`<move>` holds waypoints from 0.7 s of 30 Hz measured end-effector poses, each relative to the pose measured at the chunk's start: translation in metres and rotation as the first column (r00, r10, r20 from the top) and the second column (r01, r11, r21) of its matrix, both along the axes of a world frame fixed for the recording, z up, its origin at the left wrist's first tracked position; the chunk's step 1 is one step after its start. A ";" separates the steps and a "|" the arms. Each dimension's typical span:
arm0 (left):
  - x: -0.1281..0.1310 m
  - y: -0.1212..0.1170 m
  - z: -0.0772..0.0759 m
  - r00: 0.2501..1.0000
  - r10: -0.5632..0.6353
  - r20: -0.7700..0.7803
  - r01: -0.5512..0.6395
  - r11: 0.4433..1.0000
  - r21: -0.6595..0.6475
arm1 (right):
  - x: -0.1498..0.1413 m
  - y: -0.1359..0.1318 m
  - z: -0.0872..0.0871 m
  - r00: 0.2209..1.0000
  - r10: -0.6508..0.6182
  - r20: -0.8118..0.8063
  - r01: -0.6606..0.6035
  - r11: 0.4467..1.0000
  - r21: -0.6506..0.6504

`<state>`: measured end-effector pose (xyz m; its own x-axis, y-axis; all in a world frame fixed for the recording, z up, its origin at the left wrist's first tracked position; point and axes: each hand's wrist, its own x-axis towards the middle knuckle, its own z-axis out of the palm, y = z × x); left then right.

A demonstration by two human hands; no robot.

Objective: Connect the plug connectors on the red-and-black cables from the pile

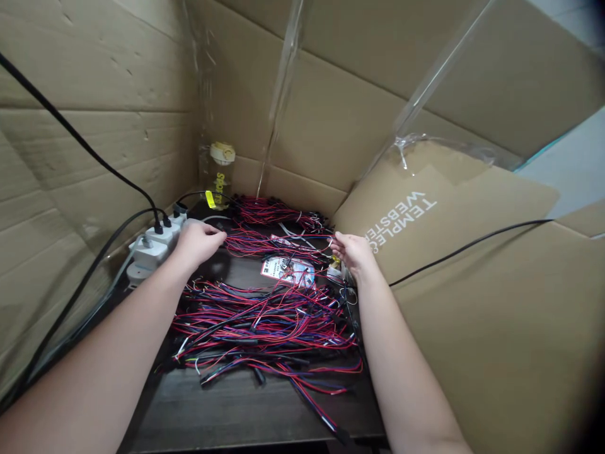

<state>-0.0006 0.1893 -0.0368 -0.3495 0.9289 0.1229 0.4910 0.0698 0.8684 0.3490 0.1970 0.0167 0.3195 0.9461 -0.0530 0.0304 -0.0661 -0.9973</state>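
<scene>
My left hand (201,243) is closed in a pinch at the left end of a red, blue and black wire harness (278,238). At its right end, my right hand (353,253) pinches the same harness, which runs nearly straight between the two. Just below it lies a small bundle of similar wires (255,247). Another wire bundle (274,211) rests behind, against the cardboard. Nearer to me, a large heap of red, blue and black wires (265,325) spreads across the dark table (246,410). A printed card (290,271) lies between the bundles.
White plugs and adapters (150,251) with black cables stand at the left. A clear bottle with a yellow lid (222,153) stands in the back corner. Cardboard walls (340,101) enclose the table, and a black cable (472,243) crosses the right panel.
</scene>
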 end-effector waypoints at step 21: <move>-0.005 0.020 -0.017 0.943 -0.074 -0.324 0.080 0.997 0.004 | 0.011 0.025 -0.058 0.719 0.009 0.695 0.141 0.977 -0.159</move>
<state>-0.0053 0.2097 -0.0540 -0.2158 0.9481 0.2334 0.7486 0.0072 0.6630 0.3597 0.2224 -0.0409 0.3993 0.9162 0.0344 0.6916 -0.2764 -0.6673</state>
